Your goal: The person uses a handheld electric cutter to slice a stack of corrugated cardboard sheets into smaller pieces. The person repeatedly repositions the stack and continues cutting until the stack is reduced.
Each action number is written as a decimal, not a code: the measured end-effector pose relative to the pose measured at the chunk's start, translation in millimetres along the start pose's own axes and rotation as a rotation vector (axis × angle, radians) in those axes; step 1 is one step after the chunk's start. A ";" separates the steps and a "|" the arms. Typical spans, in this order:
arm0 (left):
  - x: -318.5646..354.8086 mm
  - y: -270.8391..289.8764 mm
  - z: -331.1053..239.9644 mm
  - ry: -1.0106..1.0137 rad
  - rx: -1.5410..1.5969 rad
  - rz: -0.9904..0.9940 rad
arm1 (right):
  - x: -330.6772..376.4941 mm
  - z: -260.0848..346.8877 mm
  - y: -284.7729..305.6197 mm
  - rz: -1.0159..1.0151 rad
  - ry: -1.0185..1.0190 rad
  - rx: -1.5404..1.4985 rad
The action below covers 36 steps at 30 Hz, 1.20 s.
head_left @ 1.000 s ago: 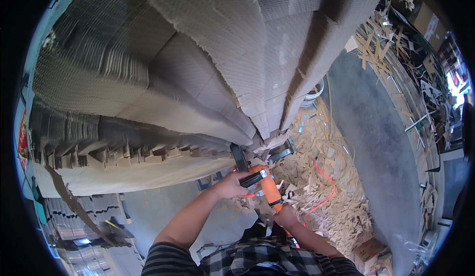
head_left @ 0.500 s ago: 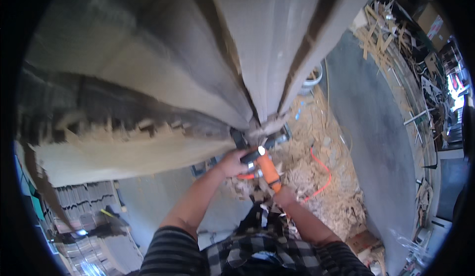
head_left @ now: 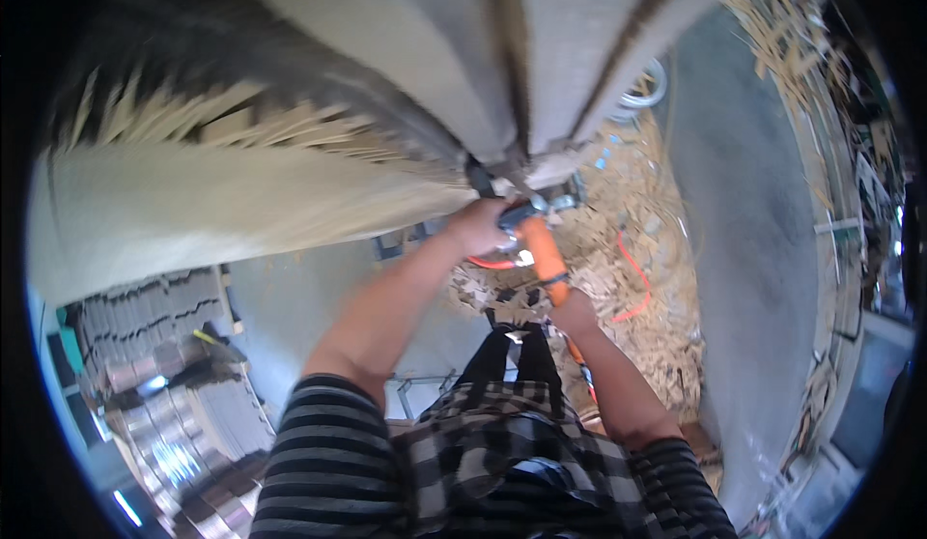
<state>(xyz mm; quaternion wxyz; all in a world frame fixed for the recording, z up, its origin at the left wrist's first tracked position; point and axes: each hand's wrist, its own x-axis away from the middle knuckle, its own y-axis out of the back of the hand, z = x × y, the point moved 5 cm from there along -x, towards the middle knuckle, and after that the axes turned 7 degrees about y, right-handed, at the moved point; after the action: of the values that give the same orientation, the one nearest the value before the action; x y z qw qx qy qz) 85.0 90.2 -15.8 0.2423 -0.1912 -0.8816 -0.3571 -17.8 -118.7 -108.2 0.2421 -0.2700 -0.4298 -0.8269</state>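
Light: harsh daylight bleaches the pale panels [head_left: 290, 201] above the orange tool [head_left: 546, 259].
Shadow: dark seams between panels.
Blur: motion smear across panels and left hand [head_left: 480, 228].
Edges: fisheye bending, black vignette around the panels.

Grey floor [head_left: 734, 211], seemingly wood scraps [head_left: 666, 288], sunlit.

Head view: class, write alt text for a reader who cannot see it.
Seen from above, a person's left hand and right hand hold an orange-handled tool against the lower edge of large pale boards. Wood shavings litter the grey floor beyond; the picture is motion-blurred.
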 end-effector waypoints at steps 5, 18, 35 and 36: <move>35.7 -47.2 -8.7 0.087 0.030 -0.132 | 23.8 -77.5 -22.9 0.048 0.041 0.183; 151.5 -97.2 -48.8 0.169 0.123 0.204 | 185.6 -81.5 9.3 0.423 0.028 0.120; 169.7 -44.4 -35.3 0.473 0.508 0.128 | 168.5 -14.9 44.3 0.460 0.015 -0.105; 172.7 -44.3 -38.3 0.483 0.520 0.115 | 166.0 -13.5 52.4 0.467 0.027 -0.086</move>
<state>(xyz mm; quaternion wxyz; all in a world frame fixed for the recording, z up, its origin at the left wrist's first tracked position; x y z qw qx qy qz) -66.3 61.1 81.8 0.5039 -0.0827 -0.8480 -0.1416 -110.2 -184.8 24.4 0.4207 -0.3613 -0.3167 -0.7696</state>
